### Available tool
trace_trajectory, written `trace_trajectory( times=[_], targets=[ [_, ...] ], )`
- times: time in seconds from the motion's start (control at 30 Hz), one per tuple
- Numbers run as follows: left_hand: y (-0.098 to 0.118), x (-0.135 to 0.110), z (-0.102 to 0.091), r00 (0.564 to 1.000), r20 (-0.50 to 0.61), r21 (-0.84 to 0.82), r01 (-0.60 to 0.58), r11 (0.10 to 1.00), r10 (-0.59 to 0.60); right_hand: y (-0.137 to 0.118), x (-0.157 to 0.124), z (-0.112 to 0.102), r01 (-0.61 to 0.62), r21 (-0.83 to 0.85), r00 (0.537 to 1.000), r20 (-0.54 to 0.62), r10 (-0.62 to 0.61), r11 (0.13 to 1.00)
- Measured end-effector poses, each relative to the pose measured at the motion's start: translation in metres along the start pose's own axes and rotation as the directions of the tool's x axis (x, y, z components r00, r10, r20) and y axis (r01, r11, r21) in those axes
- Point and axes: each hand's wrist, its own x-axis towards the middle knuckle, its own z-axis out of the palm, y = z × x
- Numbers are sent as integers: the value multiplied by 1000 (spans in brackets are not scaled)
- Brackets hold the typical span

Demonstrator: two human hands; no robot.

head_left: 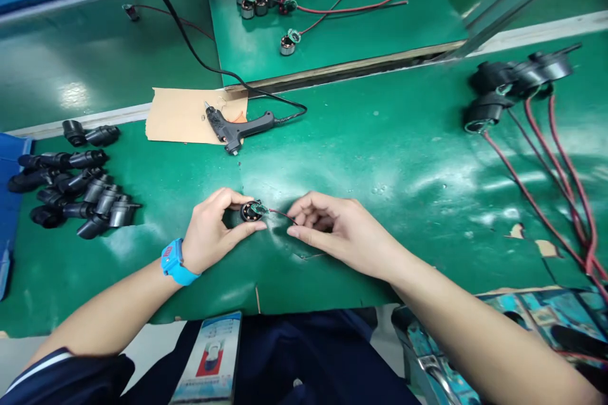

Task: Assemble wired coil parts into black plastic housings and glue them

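Just back from the bench's (361, 164) front edge, left of its middle, the left hand (209, 231) pinches a small black motor part (249, 211) between thumb and fingers, while the right hand (332, 218) appears to grip its thin reddish wire (279, 212) in curled fingers. Probably light, the motor part looks stiff and perhaps slightly slippery on its smooth outer wall, the safest place to take hold. Its green circuit board (259, 207) looks fragile, so pressing there or tugging the wire hard could do damage. The round open end faces mostly upward; the long axis seems to run down toward the bench, though the depth is hidden. Flexible by the look of it, the wire points toward the bench's right end, dipping slightly toward the front edge.
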Motion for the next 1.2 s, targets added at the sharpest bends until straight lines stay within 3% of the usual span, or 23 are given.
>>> trace_trajectory(
  times=[0.17, 0.33, 0.43, 0.6, 0.7, 0.8, 1.0, 1.1, 1.2],
  targets=[
    [7, 4, 0, 995, 88, -28, 43, 999, -40, 12, -26, 2, 80, -221, 975, -185, -122, 972],
    [17, 39, 14, 951, 280, 70, -157, 985, 132, 30, -50, -17, 69, -329, 906, -373, -197, 942],
    [32, 87, 42, 900, 370, 153, -304, 940, 231, 45, -66, -41, -15, -397, 845, -496, -201, 918],
    [80, 173, 109, 775, 523, 166, -501, 849, 355, 68, -95, -80, -195, -522, 701, -666, -254, 830],
    [99, 211, 138, 768, 514, 175, -530, 830, 382, 75, -106, -99, -303, -568, 622, -726, -293, 765],
    [105, 231, 150, 795, 471, 206, -520, 829, 382, 75, -101, -129, -389, -586, 580, -755, -305, 711],
    [101, 224, 137, 848, 408, 321, -481, 816, 339, 63, -36, -210, -549, -522, 517, -826, -225, 653],
    [96, 226, 109, 895, 358, 439, -415, 797, 268, 57, -12, -221, -522, -569, 562, -790, -246, 635],
    [83, 244, 61, 964, 221, 592, -254, 765, 149, 58, -5, -213, -444, -673, 641, -700, -315, 591]
  ],
)
